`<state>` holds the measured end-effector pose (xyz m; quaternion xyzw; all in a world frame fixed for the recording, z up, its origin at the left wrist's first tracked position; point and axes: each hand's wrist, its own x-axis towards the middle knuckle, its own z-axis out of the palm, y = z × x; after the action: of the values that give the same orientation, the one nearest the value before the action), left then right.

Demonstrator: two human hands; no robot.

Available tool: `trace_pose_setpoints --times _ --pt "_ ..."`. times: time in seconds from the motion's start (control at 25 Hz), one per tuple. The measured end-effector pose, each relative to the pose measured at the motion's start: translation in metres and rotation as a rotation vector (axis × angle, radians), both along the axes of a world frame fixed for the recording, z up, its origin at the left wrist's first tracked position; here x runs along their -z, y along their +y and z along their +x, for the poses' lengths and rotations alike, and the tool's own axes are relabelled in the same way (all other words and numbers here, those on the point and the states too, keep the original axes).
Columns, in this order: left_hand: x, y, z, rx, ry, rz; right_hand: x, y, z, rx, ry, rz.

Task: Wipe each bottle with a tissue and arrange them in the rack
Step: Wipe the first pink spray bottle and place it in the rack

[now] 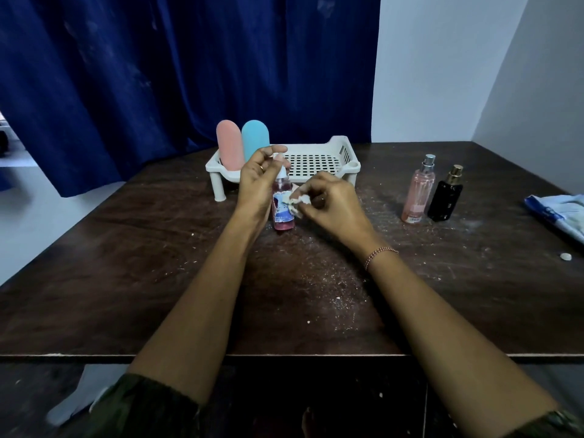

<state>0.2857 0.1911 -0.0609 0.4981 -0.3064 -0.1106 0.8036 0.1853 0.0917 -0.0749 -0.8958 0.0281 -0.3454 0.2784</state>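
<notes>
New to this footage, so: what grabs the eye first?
At centre, the left grip holds a red bottle by its top while the right grip presses a tissue to its label. Behind, a rack holds a pink bottle and a blue bottle at its left; a clear spray bottle and a black spray bottle stand at right.

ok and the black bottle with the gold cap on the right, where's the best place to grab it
Take the black rectangular bottle with the gold cap round its flat body at mid-height, coming from the right. It stands upright, and the tall clear pink spray bottle stands close on its left, crowding that side; the narrow cap likely offers a poorer grip.
</notes>
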Motion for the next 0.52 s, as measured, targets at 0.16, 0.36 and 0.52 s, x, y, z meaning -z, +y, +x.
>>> trace_pose_setpoints --times 0.16,0.36,0.52 --pt "0.0012 0.0008 -0.0023 -0.054 -0.080 0.044 0.0016 0.0067 0.0025 -0.034 -0.059 -0.003" --pt "0.0011 0.0019 -0.0040 -0.030 -0.030 -0.001 0.0070 -0.0012 0.0054 0.041 -0.016 0.104" --pt "0.0035 0.0014 -0.0009 -0.004 -0.024 -0.023 0.0043 0.0034 0.0023 -0.022 -0.116 0.189"
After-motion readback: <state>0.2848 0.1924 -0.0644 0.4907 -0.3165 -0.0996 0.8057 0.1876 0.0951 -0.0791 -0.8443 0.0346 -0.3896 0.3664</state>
